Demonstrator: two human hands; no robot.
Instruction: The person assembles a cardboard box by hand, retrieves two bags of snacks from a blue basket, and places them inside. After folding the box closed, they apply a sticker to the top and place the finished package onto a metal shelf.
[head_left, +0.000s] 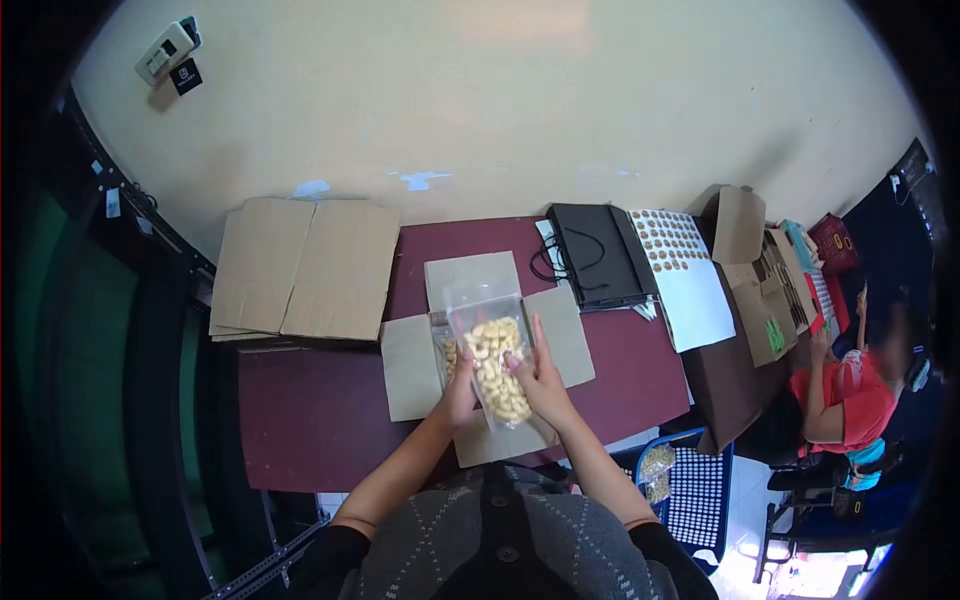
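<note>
A clear pouch of pale cashew-like nuts (500, 372) is held between my two hands above an open cardboard box (470, 283). My left hand (460, 392) grips the pouch's left edge. On the right side, my right hand (542, 385) holds it, with the thumb across the front and the other fingers along the edge. Behind the held pouch, another pouch with nuts (447, 350) shows partly inside the box. The box's flaps are spread outward on the dark red table (320, 420).
Flattened cardboard (305, 268) lies at the left. Right of the box are a black bag (603, 255), a sticker sheet (668, 243) and an open carton (757, 300). A blue basket (700, 500) with pouches stands below. A person in red (860, 410) sits at the far right.
</note>
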